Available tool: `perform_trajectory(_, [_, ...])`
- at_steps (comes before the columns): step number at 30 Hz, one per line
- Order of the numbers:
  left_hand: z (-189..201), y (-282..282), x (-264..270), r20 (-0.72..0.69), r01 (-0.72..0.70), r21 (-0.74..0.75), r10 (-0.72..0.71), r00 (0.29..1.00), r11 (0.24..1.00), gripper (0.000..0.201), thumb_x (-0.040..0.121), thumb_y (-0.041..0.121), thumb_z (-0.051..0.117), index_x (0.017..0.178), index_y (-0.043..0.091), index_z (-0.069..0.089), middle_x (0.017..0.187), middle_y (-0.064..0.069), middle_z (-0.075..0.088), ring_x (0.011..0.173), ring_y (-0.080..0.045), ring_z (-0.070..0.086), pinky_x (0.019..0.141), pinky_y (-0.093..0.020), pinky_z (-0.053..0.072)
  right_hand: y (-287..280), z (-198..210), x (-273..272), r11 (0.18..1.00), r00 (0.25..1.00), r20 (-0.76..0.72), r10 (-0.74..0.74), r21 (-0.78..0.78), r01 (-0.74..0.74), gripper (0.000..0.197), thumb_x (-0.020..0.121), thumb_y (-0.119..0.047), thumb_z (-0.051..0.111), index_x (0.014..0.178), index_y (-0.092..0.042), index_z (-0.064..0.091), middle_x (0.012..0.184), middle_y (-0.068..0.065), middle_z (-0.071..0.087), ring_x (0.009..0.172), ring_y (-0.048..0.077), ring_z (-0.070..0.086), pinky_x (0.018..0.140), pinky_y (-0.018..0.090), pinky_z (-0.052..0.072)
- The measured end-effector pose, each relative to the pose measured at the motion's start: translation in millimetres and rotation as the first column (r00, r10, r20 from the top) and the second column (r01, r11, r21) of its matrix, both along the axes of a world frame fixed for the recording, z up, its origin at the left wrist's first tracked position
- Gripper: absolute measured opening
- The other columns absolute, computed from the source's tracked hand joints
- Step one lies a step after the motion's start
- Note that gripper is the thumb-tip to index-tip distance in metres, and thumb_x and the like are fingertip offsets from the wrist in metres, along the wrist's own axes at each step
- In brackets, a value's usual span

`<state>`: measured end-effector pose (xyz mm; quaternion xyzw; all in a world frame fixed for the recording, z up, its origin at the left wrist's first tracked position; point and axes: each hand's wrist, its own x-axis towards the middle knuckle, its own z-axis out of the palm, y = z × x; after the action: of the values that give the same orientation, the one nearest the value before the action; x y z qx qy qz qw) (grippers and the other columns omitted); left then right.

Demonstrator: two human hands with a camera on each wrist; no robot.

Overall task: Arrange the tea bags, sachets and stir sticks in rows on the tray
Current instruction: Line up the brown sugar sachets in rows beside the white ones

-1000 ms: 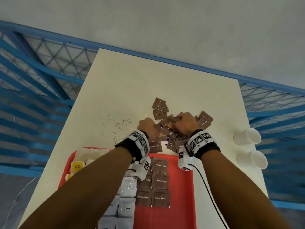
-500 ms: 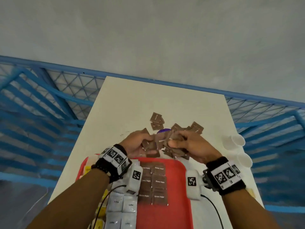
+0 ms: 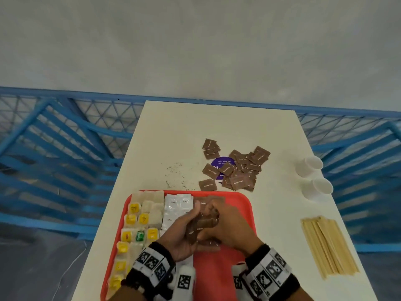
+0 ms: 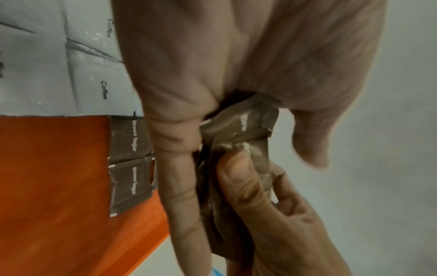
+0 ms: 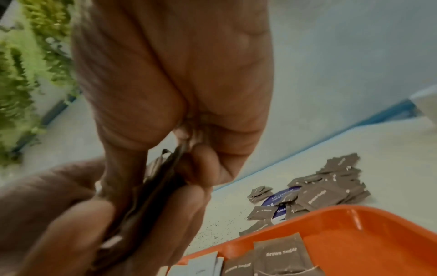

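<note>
The desk (image 3: 217,127) is cut off at the near edge. The red tray (image 3: 243,205) at its near-left edge is partly hidden by both hands; tea bags (image 3: 138,220) are laid along the tray's left edge, coffee sachets (image 3: 178,203) beside them, then brown sugar sachets (image 4: 130,138). A held bundle of brown sachets (image 3: 201,227) is clamped by the left hand (image 3: 180,237) and right hand (image 3: 227,231), fingers curled round it; count unreadable. Loose sachets (image 3: 236,168) lie mid-desk, stir sticks (image 3: 327,246) at the right edge.

We record a red tray (image 3: 243,205), brown sugar sachets (image 3: 240,183), white coffee sachets (image 3: 173,205), yellow-tagged tea bags (image 3: 134,208), a cream table (image 3: 195,127) and black-and-white checked wristbands (image 3: 152,262).
</note>
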<state>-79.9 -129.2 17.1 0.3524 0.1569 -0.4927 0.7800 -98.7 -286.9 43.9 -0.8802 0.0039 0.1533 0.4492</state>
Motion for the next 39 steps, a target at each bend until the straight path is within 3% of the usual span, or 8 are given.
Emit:
perform_trajectory(4, [2, 0, -6, 0.081, 0.037, 0.103, -0.045, 0.996, 0.994, 0.031, 0.087, 0.012, 0.066, 0.117, 0.002, 0.065, 0.109, -0.023, 0.070, 0.089, -0.034, 0.071, 0.074, -0.047, 0.062, 1, -3, -8, 1.000, 0.999, 0.035, -0.003, -0.014, 0.003, 0.058, 0.053, -0.019, 0.094, 0.093, -0.020, 0.052, 0.078, -0.012, 0.053, 0.066, -0.002, 0.049, 0.054, 0.014, 0.036])
perform_trajectory(8, [0, 9, -5, 0.084, -0.027, 0.137, 0.015, 0.996, 0.990, 0.038, 0.084, 0.014, 0.067, 0.120, 0.002, 0.064, 0.098, -0.018, 0.070, 0.080, -0.029, 0.072, 0.057, -0.036, 0.062, -14, 1, -14, 0.977, 0.984, -0.115, -0.136, 0.146, 0.153, 0.048, 0.068, -0.008, 0.087, 0.103, -0.025, 0.059, 0.083, -0.004, 0.059, 0.065, 0.004, 0.056, 0.057, 0.017, 0.047])
perform_trajectory(13, [3, 18, -7, 0.119, -0.071, 0.086, 0.061, 0.991, 0.994, 0.026, 0.084, 0.009, 0.063, 0.110, 0.008, 0.068, 0.093, -0.017, 0.072, 0.071, -0.029, 0.073, 0.054, -0.038, 0.062, -24, 1, -28, 0.851, 0.944, -0.251, -0.215, 0.426, 0.308, 0.026, 0.079, 0.000, 0.078, 0.102, -0.009, 0.067, 0.068, 0.005, 0.067, 0.056, 0.013, 0.059, 0.055, 0.024, 0.048])
perform_trajectory(18, [4, 28, -8, 0.199, -0.084, 0.168, 0.050, 0.979, 0.982, 0.029, 0.093, 0.003, 0.056, 0.119, 0.008, 0.067, 0.099, -0.021, 0.070, 0.075, -0.030, 0.071, 0.047, -0.031, 0.058, -35, -7, -39, 0.807, 0.911, -0.279, -0.302, 0.434, 0.400, 0.011, 0.090, -0.006, 0.068, 0.100, -0.004, 0.073, 0.065, 0.006, 0.061, 0.057, 0.010, 0.052, 0.055, 0.019, 0.044])
perform_trajectory(25, [6, 34, -24, 0.373, 0.186, 0.441, -0.367, 0.852, 0.878, 0.010, 0.094, 0.015, 0.066, 0.099, 0.006, 0.066, 0.077, -0.017, 0.066, 0.060, -0.020, 0.065, 0.047, -0.028, 0.052, -34, -21, -59, 0.834, 0.905, -0.284, -0.316, 0.372, 0.408, 0.016, 0.095, -0.012, 0.063, 0.091, 0.002, 0.070, 0.060, 0.003, 0.058, 0.054, 0.008, 0.049, 0.054, 0.018, 0.042])
perform_trajectory(32, [-15, 36, -46, 0.396, 0.270, 0.598, -0.571, 0.719, 0.754, 0.024, 0.088, 0.028, 0.076, 0.096, 0.006, 0.071, 0.064, -0.004, 0.067, 0.049, -0.017, 0.057, 0.045, -0.025, 0.047, -24, -37, -78, 0.964, 0.965, -0.198, -0.169, 0.171, 0.204, 0.015, 0.084, -0.021, 0.077, 0.070, -0.020, 0.072, 0.054, -0.015, 0.063, 0.051, -0.003, 0.051, 0.056, 0.014, 0.041])
perform_trajectory(36, [-30, 41, -59, 0.324, 0.298, 0.562, -0.537, 0.779, 0.771, 0.017, 0.087, 0.022, 0.076, 0.078, 0.011, 0.067, 0.060, -0.009, 0.061, 0.044, -0.019, 0.051, 0.039, -0.023, 0.039, -25, -47, -90, 0.908, 0.915, -0.271, -0.300, 0.211, 0.361, 0.022, 0.084, -0.030, 0.077, 0.072, -0.012, 0.072, 0.052, -0.010, 0.061, 0.049, 0.002, 0.049, 0.055, 0.018, 0.041])
perform_trajectory(39, [-38, 43, -63, 0.294, 0.295, 0.548, -0.510, 0.809, 0.783, 0.016, 0.087, 0.021, 0.075, 0.082, 0.009, 0.065, 0.062, -0.010, 0.061, 0.044, -0.018, 0.051, 0.037, -0.021, 0.037, -21, -51, -96, 0.871, 0.882, -0.356, -0.309, 0.267, 0.413, 0.022, 0.088, -0.027, 0.073, 0.077, -0.009, 0.069, 0.054, -0.005, 0.058, 0.048, 0.008, 0.048, 0.052, 0.022, 0.041])
